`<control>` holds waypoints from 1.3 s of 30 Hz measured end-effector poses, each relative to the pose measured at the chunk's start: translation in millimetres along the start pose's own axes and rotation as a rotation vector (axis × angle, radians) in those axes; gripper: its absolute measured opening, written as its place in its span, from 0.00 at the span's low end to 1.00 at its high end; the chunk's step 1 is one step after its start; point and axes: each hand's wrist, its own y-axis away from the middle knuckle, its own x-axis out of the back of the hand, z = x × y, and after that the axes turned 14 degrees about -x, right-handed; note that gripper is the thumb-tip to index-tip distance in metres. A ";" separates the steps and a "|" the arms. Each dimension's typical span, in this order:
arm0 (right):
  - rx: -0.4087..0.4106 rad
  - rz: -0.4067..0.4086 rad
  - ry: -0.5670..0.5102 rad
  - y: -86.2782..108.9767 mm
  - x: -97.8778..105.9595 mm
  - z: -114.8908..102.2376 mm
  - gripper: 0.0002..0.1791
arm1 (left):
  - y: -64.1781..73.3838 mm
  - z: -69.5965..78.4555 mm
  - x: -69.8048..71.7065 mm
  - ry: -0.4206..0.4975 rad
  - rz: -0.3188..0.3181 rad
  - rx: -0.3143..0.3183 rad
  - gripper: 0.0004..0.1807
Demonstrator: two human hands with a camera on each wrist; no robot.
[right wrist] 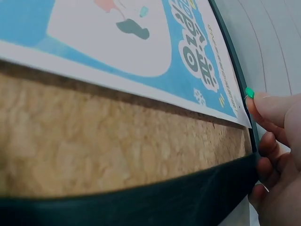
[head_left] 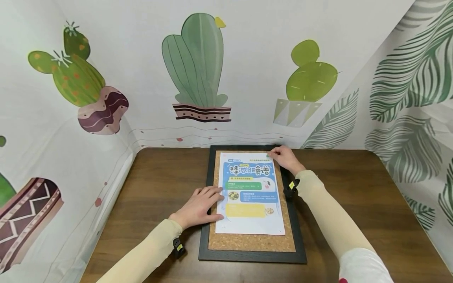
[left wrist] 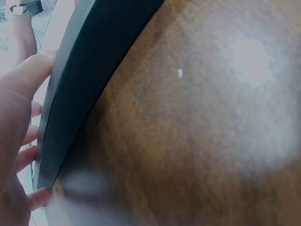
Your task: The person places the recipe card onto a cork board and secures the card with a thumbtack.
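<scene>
A printed sheet of paper (head_left: 252,226) with blue, green and yellow blocks lies on a cork board (head_left: 247,243) with a black frame (head_left: 253,256). My left hand (head_left: 201,206) rests across the frame's left side, its spread fingertips on the sheet's left edge. At the sheet's top right corner, my right hand (head_left: 287,159) pinches a green pushpin (right wrist: 249,92) between thumb and forefinger. The other fingers of that hand bend by the frame's corner in the right wrist view. Whether the pin's point has entered the sheet cannot be seen.
The board lies on a brown wooden table (head_left: 354,196), its far side close to a white cloth backdrop (head_left: 255,78) printed with cacti and leaves. Black wrist cameras sit on both wrists, the right one (head_left: 291,190) over the frame's right side.
</scene>
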 end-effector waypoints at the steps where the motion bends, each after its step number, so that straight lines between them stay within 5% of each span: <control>1: 0.007 0.008 0.016 -1.4 -0.8 -0.2 0.16 | 0.0 0.4 -0.5 0.002 0.000 -0.001 0.34; 8: 0.036 0.025 0.110 -7.8 -3.7 -0.3 0.16 | 0.0 1.8 -2.0 -0.004 0.002 -0.001 0.34; 39: -0.060 0.055 0.131 -8.3 -8.4 -9.0 0.17 | 0.0 -1.8 -2.0 -0.017 0.006 -0.010 0.34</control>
